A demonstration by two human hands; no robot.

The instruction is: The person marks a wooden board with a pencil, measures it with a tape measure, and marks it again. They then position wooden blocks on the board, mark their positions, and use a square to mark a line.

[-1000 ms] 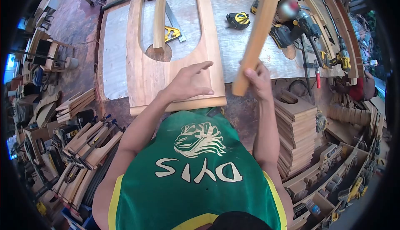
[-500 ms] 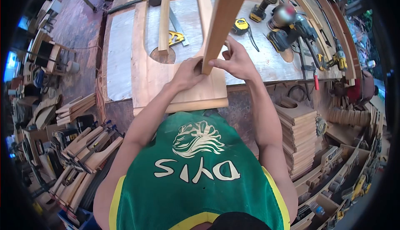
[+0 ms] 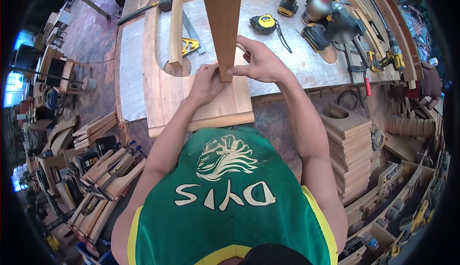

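A long wooden board (image 3: 223, 20) stands upright, its lower end by the flat surface of a wide wooden panel (image 3: 215, 106). My left hand (image 3: 205, 85) is closed around the left side of the board's lower end, its fingertips partly hidden. From the right, my right hand (image 3: 262, 62) grips the same end, thumb on the near face and fingers bent behind it. The panel has a long arm on its left side, and a loose wooden strip (image 3: 176, 30) lies inside that arm. A yellow-handled square (image 3: 190, 46) rests beside the strip.
Across the bench (image 3: 132, 73) lie a mallet (image 3: 165, 0), a tape measure (image 3: 265, 23) and cordless drills (image 3: 289, 3). A red-handled clamp (image 3: 367, 85) hangs at the bench's right edge. Stacked wooden pieces (image 3: 352, 154) stand at my right; clamped pieces (image 3: 112, 171) at my left.
The board's upper end has swung left, and its broad face now turns more toward me. Both hands keep their hold at its lower end. My view has shifted slightly.
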